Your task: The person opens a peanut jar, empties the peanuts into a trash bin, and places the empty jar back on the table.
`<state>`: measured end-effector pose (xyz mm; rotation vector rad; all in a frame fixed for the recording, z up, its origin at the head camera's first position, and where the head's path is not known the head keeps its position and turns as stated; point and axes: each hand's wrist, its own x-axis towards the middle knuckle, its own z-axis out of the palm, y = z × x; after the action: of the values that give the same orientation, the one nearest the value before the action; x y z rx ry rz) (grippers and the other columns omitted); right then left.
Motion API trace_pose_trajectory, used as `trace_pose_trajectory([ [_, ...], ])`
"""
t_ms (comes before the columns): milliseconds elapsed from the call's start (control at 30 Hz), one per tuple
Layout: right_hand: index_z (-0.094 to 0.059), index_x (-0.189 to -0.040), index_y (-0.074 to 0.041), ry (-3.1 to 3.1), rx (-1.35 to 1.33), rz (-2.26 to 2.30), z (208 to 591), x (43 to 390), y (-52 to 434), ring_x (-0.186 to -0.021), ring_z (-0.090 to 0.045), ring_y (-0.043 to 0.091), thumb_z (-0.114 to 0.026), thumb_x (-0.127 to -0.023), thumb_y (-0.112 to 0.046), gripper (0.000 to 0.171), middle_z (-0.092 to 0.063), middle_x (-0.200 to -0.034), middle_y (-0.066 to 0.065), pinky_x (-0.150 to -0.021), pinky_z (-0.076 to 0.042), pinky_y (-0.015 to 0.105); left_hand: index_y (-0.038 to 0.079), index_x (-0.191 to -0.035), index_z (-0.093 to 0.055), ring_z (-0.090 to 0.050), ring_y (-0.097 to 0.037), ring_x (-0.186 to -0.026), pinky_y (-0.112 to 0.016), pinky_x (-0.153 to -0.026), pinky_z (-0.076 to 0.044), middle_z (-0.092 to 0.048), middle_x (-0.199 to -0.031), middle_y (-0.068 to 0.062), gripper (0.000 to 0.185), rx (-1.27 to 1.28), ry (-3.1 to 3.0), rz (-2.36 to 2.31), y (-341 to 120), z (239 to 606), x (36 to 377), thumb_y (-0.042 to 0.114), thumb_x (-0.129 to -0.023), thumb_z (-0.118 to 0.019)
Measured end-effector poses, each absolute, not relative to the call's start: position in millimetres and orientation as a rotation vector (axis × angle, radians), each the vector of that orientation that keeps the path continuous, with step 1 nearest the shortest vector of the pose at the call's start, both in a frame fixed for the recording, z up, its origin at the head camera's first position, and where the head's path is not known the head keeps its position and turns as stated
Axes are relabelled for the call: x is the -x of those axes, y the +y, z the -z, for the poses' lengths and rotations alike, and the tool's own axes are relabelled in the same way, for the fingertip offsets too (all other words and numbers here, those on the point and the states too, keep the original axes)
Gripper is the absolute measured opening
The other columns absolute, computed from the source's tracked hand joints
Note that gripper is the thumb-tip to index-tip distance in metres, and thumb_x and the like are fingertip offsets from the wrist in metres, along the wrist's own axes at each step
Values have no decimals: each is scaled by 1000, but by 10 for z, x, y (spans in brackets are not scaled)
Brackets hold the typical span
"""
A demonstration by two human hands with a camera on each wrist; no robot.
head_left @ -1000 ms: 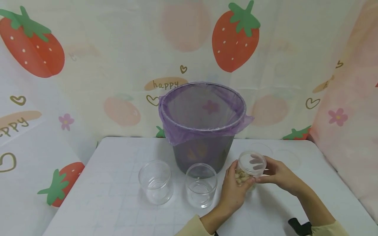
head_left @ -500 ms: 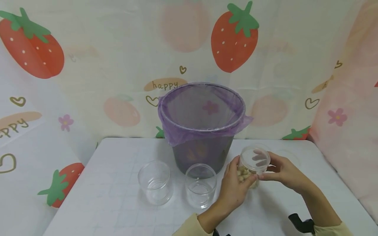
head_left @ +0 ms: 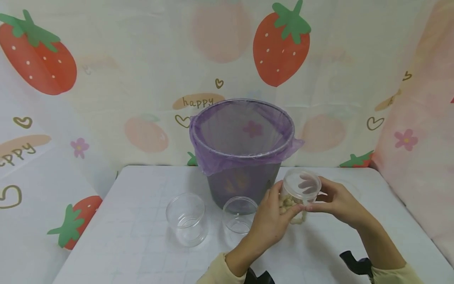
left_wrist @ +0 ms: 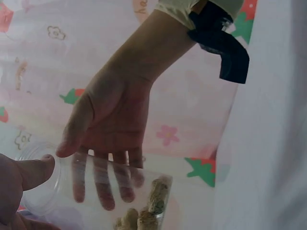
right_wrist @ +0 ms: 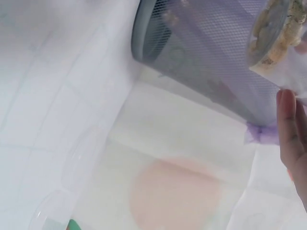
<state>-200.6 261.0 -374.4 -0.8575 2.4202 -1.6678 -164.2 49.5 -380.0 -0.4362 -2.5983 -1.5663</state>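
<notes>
Strawberry-print backdrop, white table. Clear jar with peanut-like pieces held up near the bin: left hand grips it low, right hand pinches it higher. Probably light, stiff, slick; best grasped round the middle.

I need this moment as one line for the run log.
left hand: grips clear jar of peanuts | right hand: touches jar near top | table: two other jars | behind them: bin with purple bag
</notes>
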Motion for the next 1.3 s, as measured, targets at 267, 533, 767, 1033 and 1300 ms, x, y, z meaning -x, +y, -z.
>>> trace_pose_trajectory([
  [267,-43,-137,10,2455,905,1677,3712,2027,2417,-97,-65,6,-73,-81,4,63,-60,-122,-9,-78,-57,24,10,-144,-40,-55,-26,-120,-44,-99,-47,-55,-131,-12,69,462,-2621,1583,289,3721,1676,46,-91,-65],
  [533,-51,-133,5,2523,966,1635,3677,2058,2254,-94,-62,5,-77,-78,1,60,-63,-117,2,-81,-55,23,9,-144,-39,-55,-27,-121,-42,-97,-51,-55,-132,-12,69,500,-2641,1561,84,3670,1671,47,-92,-63],
  [767,-54,-133,-3,2540,1031,1602,3580,2069,2093,-99,-62,5,-80,-77,-5,61,-62,-118,-12,-85,-56,26,9,-142,-40,-55,-23,-117,-34,-90,-55,-56,-127,-10,66,495,-2591,1652,-100,3604,1661,41,-91,-66],
  [1033,-50,-138,-6,2469,1084,1589,3517,2051,1879,-111,-57,3,-80,-79,-7,66,-59,-126,-6,-90,-55,30,15,-140,-42,-54,-20,-119,-41,-97,-51,-55,-130,-3,67,499,-2546,1667,-367,3568,1615,41,-86,-72],
  [1300,-48,-140,-11,2449,1032,1582,3523,1995,1663,-114,-57,10,-81,-79,-16,70,-59,-131,7,-93,-55,33,16,-141,-40,-53,-17,-123,-41,-100,-51,-55,-132,1,67,536,-2494,1683,-577,3650,1587,31,-86,-75],
])
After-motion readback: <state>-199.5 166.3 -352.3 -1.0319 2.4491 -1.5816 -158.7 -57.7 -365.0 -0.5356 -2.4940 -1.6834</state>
